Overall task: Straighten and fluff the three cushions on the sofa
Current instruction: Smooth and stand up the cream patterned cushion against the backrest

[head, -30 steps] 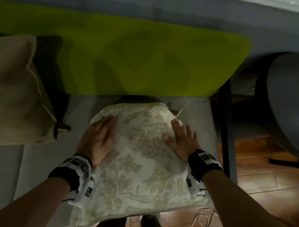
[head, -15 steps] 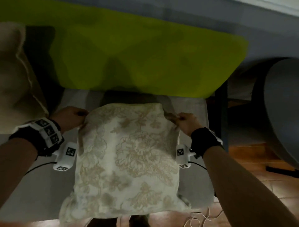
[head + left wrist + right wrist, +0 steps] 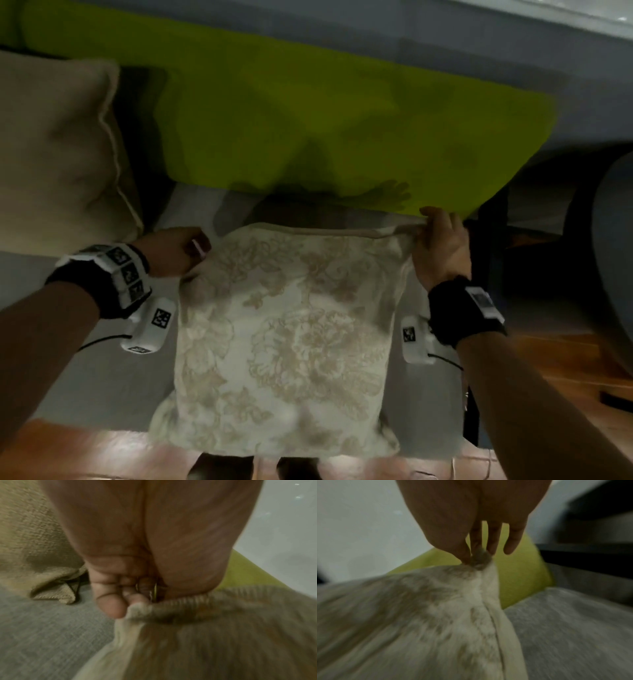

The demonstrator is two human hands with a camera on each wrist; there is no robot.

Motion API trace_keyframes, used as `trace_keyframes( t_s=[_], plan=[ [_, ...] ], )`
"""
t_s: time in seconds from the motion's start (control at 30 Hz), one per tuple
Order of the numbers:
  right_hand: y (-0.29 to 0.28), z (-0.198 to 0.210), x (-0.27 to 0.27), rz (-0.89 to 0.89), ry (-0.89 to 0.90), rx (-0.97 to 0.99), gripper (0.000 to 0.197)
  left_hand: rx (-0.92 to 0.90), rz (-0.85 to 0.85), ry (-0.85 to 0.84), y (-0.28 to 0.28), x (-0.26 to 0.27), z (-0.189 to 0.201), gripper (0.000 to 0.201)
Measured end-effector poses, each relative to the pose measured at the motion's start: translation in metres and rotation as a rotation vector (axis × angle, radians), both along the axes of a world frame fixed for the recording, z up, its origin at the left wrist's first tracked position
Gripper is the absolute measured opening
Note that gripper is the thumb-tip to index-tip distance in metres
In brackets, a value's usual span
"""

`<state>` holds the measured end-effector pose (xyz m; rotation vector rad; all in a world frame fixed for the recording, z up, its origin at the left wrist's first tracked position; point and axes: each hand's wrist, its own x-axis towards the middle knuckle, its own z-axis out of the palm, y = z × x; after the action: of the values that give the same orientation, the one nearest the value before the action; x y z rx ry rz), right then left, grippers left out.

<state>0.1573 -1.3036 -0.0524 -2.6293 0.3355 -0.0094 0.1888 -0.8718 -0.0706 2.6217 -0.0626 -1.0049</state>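
Though wrist views blur, both grips read: left hand (image 3: 174, 251) and right hand (image 3: 442, 241) each pinch one far corner of floral cushion (image 3: 287, 339) on sofa seat (image 3: 96, 370). Two cushions visible; tan cushion (image 3: 58, 150) cut off left.

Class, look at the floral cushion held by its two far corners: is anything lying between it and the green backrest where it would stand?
Nothing visible: only bare grey seat lies between the cream floral cushion and the lime-green backrest. The plain beige cushion sits off to the left.
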Motion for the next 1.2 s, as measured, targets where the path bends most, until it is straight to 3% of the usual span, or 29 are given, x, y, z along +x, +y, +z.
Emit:
trace_keyframes(
  t_s=[0.07, 0.13, 0.23, 0.33, 0.4, 0.5, 0.57, 0.63, 0.73, 0.83, 0.9, 0.93, 1.0, 1.03, 1.13, 1.2],
  plan=[
    [0.018, 0.001, -0.014, 0.271, -0.104, -0.070, 0.036, 0.025, -0.052, -0.116, -0.003, -0.008, 0.009, 0.022],
    [0.035, -0.004, -0.029, 0.533, -0.097, -0.077, 0.038, 0.066, -0.046, -0.239, -0.006, -0.013, 0.018, 0.017],
    [0.041, -0.024, -0.038, 0.632, -0.036, -0.092, 0.042, 0.001, 0.160, -0.322, -0.001, -0.016, 0.013, 0.016],
    [0.026, -0.041, -0.031, 0.579, 0.098, -0.125, 0.066, -0.211, 0.672, -0.291, 0.012, -0.014, 0.001, 0.014],
    [0.012, -0.045, -0.025, 0.542, 0.184, -0.155, 0.076, -0.308, 0.850, -0.253, 0.019, -0.008, -0.008, 0.017],
    [0.001, -0.044, -0.020, 0.491, 0.314, -0.106, 0.087, -0.345, 0.690, -0.158, 0.021, -0.002, -0.018, 0.005],
    [0.002, -0.042, -0.017, 0.428, 0.357, -0.049, 0.084, -0.366, 0.631, -0.099, 0.018, 0.005, -0.023, 0.018],
    [0.003, -0.042, -0.014, 0.328, 0.365, 0.020, 0.087, -0.410, 0.678, -0.087, 0.009, 0.015, -0.022, 0.042],
    [0.000, -0.038, -0.006, 0.007, 0.329, 0.277, 0.093, -0.210, 0.598, -0.046, -0.001, 0.029, -0.019, 0.066],
    [-0.011, -0.040, 0.008, -0.293, 0.357, 0.430, 0.091, -0.007, 0.317, 0.014, -0.002, 0.035, -0.013, 0.054],
    [-0.021, -0.045, 0.015, -0.316, 0.380, 0.408, 0.102, 0.005, 0.256, -0.010, -0.005, 0.036, -0.007, 0.045],
    [-0.027, -0.049, 0.019, -0.292, 0.377, 0.398, 0.090, 0.018, 0.230, -0.033, -0.006, 0.037, -0.006, 0.042],
    [-0.031, -0.039, 0.024, -0.253, 0.334, 0.319, 0.040, 0.016, 0.215, -0.100, -0.006, 0.037, -0.008, 0.038],
    [-0.033, -0.031, 0.026, -0.259, 0.309, 0.287, 0.027, 0.019, 0.270, -0.155, -0.004, 0.037, -0.009, 0.036],
    [-0.055, -0.016, 0.024, -0.264, 0.297, 0.229, 0.026, -0.051, 0.706, -0.306, 0.019, 0.033, -0.017, 0.036],
    [-0.070, -0.018, 0.018, -0.292, 0.332, 0.168, 0.031, 0.023, 0.862, -0.376, 0.046, 0.031, -0.020, 0.047]
  ],
)
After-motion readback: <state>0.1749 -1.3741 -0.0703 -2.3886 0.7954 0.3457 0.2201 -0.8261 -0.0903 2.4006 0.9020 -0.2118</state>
